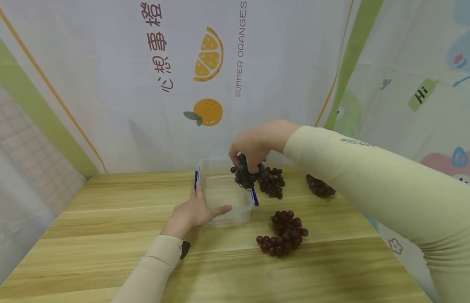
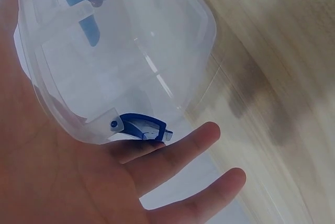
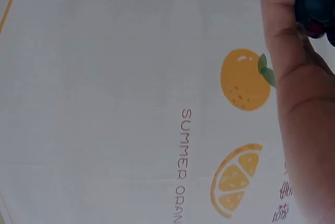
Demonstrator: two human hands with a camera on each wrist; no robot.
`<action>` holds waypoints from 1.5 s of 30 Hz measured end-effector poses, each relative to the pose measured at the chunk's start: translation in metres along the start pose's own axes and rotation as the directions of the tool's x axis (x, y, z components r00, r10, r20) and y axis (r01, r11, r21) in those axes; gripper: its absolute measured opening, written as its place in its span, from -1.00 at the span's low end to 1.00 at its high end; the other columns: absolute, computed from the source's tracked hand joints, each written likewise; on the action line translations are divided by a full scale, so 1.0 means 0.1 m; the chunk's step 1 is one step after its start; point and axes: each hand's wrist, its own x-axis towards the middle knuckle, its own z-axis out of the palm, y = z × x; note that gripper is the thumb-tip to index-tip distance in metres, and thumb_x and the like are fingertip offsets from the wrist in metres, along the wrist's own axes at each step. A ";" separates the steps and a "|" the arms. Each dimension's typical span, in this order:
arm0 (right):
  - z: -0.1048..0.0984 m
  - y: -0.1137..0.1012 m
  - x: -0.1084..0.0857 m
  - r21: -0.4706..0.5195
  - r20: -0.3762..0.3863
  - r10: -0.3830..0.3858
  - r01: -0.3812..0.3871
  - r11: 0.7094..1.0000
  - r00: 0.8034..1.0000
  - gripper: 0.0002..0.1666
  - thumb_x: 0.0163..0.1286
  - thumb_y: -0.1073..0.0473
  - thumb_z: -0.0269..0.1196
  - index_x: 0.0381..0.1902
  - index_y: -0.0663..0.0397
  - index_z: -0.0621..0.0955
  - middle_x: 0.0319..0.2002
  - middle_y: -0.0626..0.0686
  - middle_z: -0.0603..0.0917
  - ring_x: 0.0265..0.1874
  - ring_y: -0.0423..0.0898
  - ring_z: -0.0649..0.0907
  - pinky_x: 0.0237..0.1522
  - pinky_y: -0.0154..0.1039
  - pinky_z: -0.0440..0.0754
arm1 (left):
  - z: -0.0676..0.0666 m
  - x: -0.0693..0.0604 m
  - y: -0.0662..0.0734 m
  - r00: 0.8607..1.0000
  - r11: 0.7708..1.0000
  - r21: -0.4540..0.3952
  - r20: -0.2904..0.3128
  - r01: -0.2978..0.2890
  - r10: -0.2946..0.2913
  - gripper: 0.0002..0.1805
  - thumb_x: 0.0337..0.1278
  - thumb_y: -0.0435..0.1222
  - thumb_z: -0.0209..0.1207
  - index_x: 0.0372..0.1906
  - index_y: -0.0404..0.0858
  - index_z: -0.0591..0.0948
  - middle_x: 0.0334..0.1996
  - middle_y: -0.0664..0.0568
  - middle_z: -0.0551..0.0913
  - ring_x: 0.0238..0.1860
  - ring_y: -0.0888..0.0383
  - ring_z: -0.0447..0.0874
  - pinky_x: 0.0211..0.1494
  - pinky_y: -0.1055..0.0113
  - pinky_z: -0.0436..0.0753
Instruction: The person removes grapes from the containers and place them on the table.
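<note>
My right hand [image 1: 255, 141] grips a bunch of dark grapes [image 1: 244, 173] from above, over the right rim of a clear plastic box [image 1: 223, 219] with blue side clips. Part of that bunch also shows at the top corner of the right wrist view, dark grapes [image 3: 316, 4] beside a finger. My left hand [image 1: 193, 210] rests against the box's near left corner, thumb along the near rim and fingers extended by the left side. In the left wrist view, its spread fingers [image 2: 178, 158] lie near a blue clip [image 2: 144, 127], hanging unfastened.
Dark red grapes [image 1: 272, 182] lie just right of the box. A larger red bunch [image 1: 282, 240] curves on the wooden table [image 1: 106, 235] nearer me, and another bunch [image 1: 320, 187] sits farther right, partly behind my sleeve. A printed white curtain [image 1: 276, 63] hangs behind the table.
</note>
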 end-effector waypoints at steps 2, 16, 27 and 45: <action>0.00 0.03 -0.06 0.023 -0.009 -0.001 0.001 1.000 1.000 -0.63 0.31 0.24 0.42 0.02 -0.22 0.63 0.07 -0.01 0.64 -0.52 -0.15 0.57 -0.38 -0.22 0.56 | 0.00 -0.01 0.00 1.000 1.000 -0.002 0.000 -0.001 0.001 0.65 -0.10 0.77 -0.04 0.73 -0.33 -0.38 0.73 -0.39 -0.11 0.32 -0.36 0.66 0.23 -0.30 0.60; 0.07 0.11 -0.57 0.167 -0.219 0.021 0.017 0.986 0.975 -0.53 0.23 0.28 0.39 0.08 -0.23 0.64 -0.05 0.00 0.63 -0.25 -0.04 0.54 -0.22 -0.15 0.48 | 0.00 -0.04 0.01 1.000 1.000 -0.002 0.002 -0.004 0.004 0.65 -0.09 0.77 -0.05 0.72 -0.31 -0.40 0.72 -0.40 -0.07 0.27 -0.32 0.72 0.18 -0.22 0.65; 0.61 0.18 -0.82 0.288 -0.375 0.110 0.003 0.958 0.921 -0.53 0.25 0.29 0.45 0.08 -0.25 0.67 0.08 0.08 0.60 0.00 0.04 0.53 -0.02 -0.04 0.54 | 0.02 -0.02 -0.01 1.000 1.000 0.002 -0.013 -0.025 0.025 0.67 -0.15 0.80 -0.09 0.72 -0.32 -0.37 0.70 -0.43 -0.04 0.28 -0.38 0.69 0.17 -0.25 0.65; 1.46 0.49 -1.05 0.481 -0.372 0.266 -0.061 0.875 0.889 -0.42 0.23 0.30 0.44 0.21 -0.16 0.68 0.29 0.24 0.52 0.01 0.13 0.55 -0.14 -0.06 0.52 | 0.00 -0.04 0.00 1.000 0.999 0.033 -0.006 -0.018 0.019 0.64 -0.09 0.78 -0.08 0.73 -0.31 -0.38 0.70 -0.42 -0.02 0.03 -0.21 0.83 -0.22 0.06 0.64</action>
